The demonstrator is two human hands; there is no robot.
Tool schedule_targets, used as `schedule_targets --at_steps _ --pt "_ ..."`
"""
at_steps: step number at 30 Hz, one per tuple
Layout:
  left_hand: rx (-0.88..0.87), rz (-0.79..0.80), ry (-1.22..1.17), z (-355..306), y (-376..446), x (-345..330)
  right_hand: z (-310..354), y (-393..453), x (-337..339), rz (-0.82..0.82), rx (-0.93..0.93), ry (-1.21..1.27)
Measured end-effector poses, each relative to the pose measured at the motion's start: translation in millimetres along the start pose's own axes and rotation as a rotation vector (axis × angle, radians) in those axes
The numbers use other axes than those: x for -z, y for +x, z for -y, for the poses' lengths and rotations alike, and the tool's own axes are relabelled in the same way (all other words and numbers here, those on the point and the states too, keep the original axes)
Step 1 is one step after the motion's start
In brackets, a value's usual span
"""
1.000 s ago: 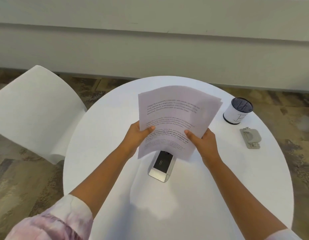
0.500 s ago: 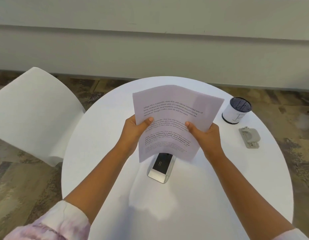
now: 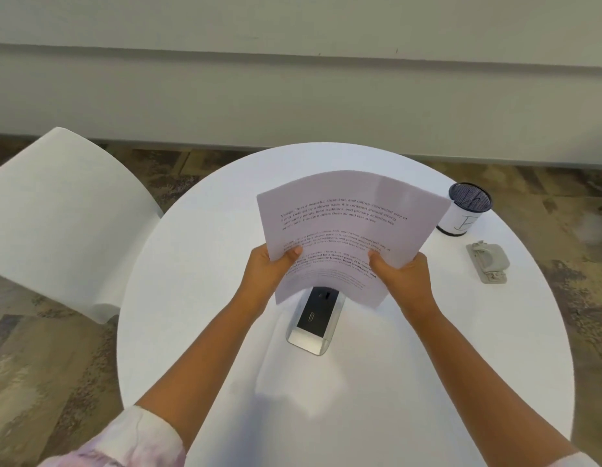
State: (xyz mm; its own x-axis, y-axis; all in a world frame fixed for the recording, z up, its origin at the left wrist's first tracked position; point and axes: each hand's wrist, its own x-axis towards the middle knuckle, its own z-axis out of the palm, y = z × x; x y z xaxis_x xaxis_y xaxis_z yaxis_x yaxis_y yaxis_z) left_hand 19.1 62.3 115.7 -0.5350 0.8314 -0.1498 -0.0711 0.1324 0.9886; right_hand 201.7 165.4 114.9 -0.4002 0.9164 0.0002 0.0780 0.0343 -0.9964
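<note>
While it hangs clear of the tabletop, the printed paper bows over the far end of the socket box. Left hand and right hand each pinch a lower corner in their grip, thumb on top. A pen cup stands well right of that box.

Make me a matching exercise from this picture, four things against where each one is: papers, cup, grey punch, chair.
1 printed sheets
2 mesh cup
3 grey hole punch
4 white chair

a beside the table, on the floor
b gripped by left hand and right hand
c upright near the table's far right edge
d lying flat, nearer than the cup

Pairs: 1-b, 2-c, 3-d, 4-a
</note>
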Motion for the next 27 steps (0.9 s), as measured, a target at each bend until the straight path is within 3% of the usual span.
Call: schedule_targets --at_steps 7,18,27 --pt "0.039 -0.001 0.057 2.2 9.3 -4.5 -12.6 1.0 -2.0 0.002 -0.08 -0.06" --pt "0.087 0.004 0.093 12.5 8.3 -11.7 -18.4 -3.4 -2.9 -0.025 -0.055 -0.078" --pt "0.093 0.002 0.023 21.9 13.9 -9.5 -31.2 10.2 0.9 -0.015 -0.101 -0.184"
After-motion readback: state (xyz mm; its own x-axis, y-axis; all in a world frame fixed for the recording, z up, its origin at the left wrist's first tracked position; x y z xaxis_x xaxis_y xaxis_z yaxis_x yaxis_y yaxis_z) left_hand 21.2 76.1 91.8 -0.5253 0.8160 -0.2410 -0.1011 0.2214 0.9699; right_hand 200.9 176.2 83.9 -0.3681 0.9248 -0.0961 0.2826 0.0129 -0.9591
